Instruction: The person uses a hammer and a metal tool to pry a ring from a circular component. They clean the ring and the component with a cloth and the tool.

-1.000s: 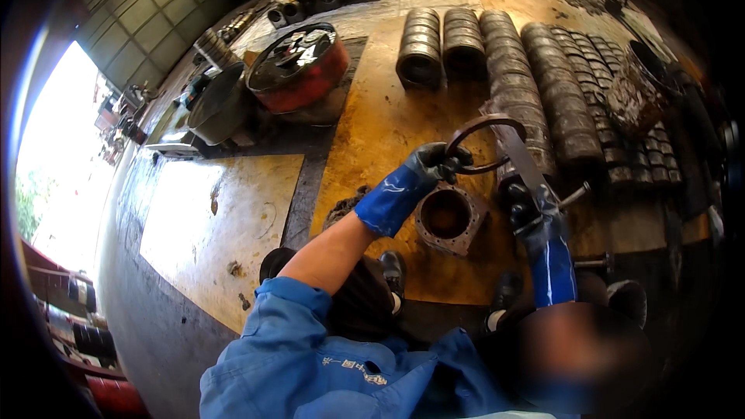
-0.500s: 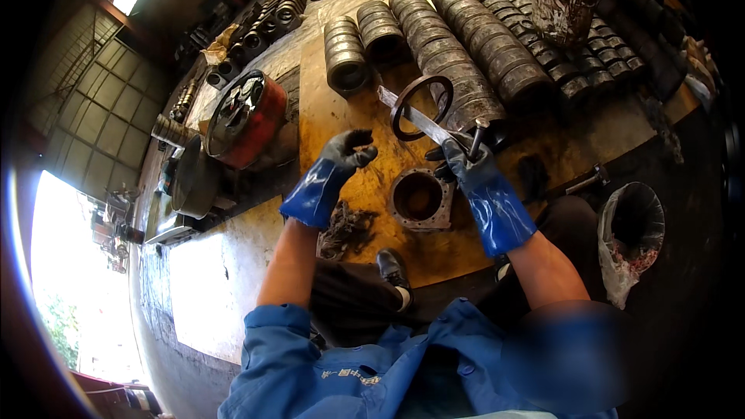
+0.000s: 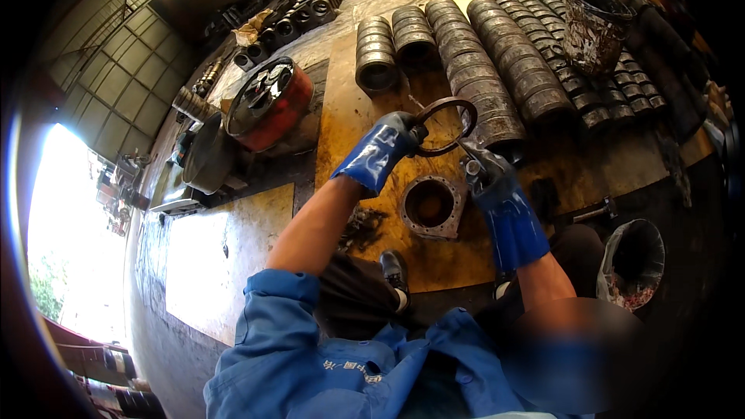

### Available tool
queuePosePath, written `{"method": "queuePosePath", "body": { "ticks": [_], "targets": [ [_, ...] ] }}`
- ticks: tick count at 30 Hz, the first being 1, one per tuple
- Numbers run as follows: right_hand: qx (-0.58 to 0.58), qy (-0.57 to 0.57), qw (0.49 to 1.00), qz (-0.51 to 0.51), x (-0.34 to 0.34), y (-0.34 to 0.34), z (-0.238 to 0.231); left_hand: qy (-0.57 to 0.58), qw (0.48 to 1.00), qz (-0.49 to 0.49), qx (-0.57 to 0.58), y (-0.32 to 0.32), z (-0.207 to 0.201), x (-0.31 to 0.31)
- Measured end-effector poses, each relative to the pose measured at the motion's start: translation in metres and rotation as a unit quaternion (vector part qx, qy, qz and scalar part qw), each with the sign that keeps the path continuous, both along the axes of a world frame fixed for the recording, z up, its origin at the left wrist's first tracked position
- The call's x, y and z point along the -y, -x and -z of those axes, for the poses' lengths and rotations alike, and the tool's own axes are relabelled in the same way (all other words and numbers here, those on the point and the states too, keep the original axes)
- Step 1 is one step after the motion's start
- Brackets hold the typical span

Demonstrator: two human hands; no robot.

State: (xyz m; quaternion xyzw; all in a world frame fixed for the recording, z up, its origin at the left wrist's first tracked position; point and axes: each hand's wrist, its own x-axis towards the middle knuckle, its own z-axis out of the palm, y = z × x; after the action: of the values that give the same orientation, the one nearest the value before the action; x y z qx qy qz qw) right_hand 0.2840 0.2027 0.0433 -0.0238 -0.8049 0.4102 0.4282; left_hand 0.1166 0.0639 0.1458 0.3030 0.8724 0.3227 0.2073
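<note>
A dark metal ring [image 3: 467, 112] is pinched at its left side by my left hand [image 3: 392, 142], in a blue glove darkened at the fingers. My right hand [image 3: 497, 186], gloved the same way, is closed to the right of the ring around a tool with a small round metal head [image 3: 472, 167]. A flat metal bar is with that hand too, mostly hidden now. Below and between my hands, a round-bored metal housing with a flange [image 3: 458, 213] rests on the stained yellowish board [image 3: 341, 101].
Rows of ribbed metal cylinders [image 3: 469, 70] lie beyond my hands. A grimy bucket [image 3: 594, 31] stands at far right, a red drum [image 3: 272, 120] at left. A bag-lined bin [image 3: 632, 260] and a hammer [image 3: 594, 211] are at right; dark rags [image 3: 361, 229] lie near my feet.
My left hand has moved right and up and taken hold of the ring, which hung on the flat bar at my right hand. My right hand has shifted slightly right and down.
</note>
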Motion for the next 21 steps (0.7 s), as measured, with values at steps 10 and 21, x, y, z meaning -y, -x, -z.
{"method": "queuePosePath", "body": {
  "ticks": [10,21],
  "targets": [
    [0.115,0.249,0.957,-0.092,-0.006,0.028,0.029,-0.311,0.942,0.028,0.123,0.034,0.053,0.063],
    [0.047,0.59,0.762,-0.261,0.02,0.05,0.057,-0.4,0.909,-0.072,0.096,0.029,0.079,0.067]
  ]
}}
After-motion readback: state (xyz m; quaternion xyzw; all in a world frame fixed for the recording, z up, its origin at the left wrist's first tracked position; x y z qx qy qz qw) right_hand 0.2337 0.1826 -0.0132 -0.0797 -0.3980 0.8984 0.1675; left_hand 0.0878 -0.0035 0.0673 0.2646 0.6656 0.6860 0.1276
